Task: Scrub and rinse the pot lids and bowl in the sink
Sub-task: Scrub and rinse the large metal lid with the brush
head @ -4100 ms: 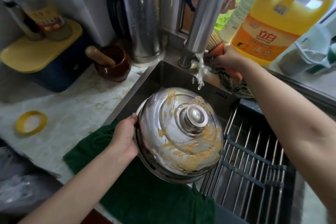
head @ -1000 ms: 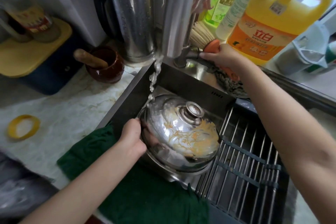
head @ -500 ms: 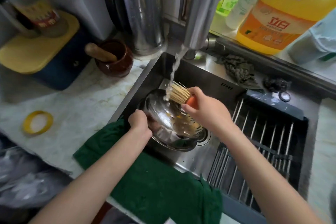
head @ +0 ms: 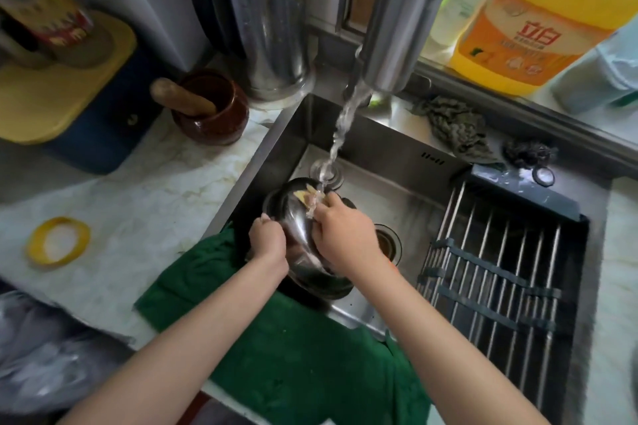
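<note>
Head view: a pot lid (head: 293,216) held low in the sink (head: 397,152) under running water (head: 341,124).
Left hand (head: 267,241) grips its rim; right hand (head: 341,235), just beside, wraps a brush (head: 305,196), handle hidden, bristles blurred.

The faucet (head: 397,28) is hanging over the sink's (head: 390,148) back edge, and the pot lid (head: 293,221), the left hand (head: 267,241) gripping it and the right hand (head: 341,235) holding a brush (head: 305,195) are filling the left side below it. The rack (head: 500,269) is covering the right half, leaving bare floor around the drain (head: 388,245).
</note>
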